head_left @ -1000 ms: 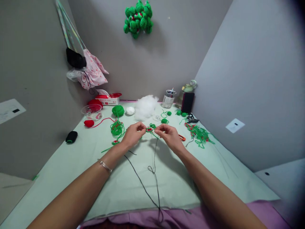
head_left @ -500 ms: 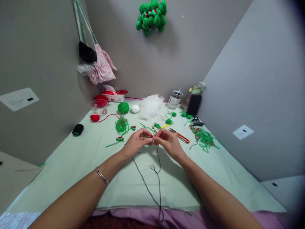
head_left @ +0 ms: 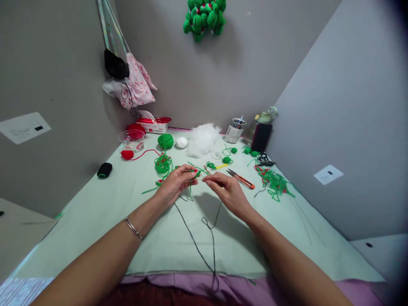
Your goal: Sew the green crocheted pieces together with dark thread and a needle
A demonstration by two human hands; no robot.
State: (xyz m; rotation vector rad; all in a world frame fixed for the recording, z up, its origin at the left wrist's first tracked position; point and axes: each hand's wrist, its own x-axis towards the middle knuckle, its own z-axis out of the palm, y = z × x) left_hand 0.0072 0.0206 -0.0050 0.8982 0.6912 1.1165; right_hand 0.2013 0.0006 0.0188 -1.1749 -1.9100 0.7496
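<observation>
My left hand (head_left: pixel 176 183) is closed on a small red and green crochet piece (head_left: pixel 196 172), with a green yarn tail hanging below it. Just to the right, my right hand (head_left: pixel 227 189) is pinched on something thin that I cannot make out, perhaps a needle or thread end. A long dark thread (head_left: pixel 192 235) loops down over the pale green cloth between my forearms. Orange-handled snips (head_left: pixel 244 180) lie just beyond my right hand. Tangled green yarn (head_left: pixel 163 165) rests past my left hand.
Behind are a green yarn ball (head_left: pixel 165 141), white stuffing (head_left: pixel 204 139), a clear tub (head_left: pixel 132 142), a pen can (head_left: pixel 235 131) and a phone (head_left: pixel 261 137). A yarn tangle (head_left: pixel 276 185) lies right, a black spool (head_left: pixel 104 170) left. Green crochet pieces (head_left: pixel 204 18) hang on the wall.
My hands have moved apart from each other. The crochet piece stays in my left hand and now shows more, with its green tail visible. The view has tilted slightly downward.
</observation>
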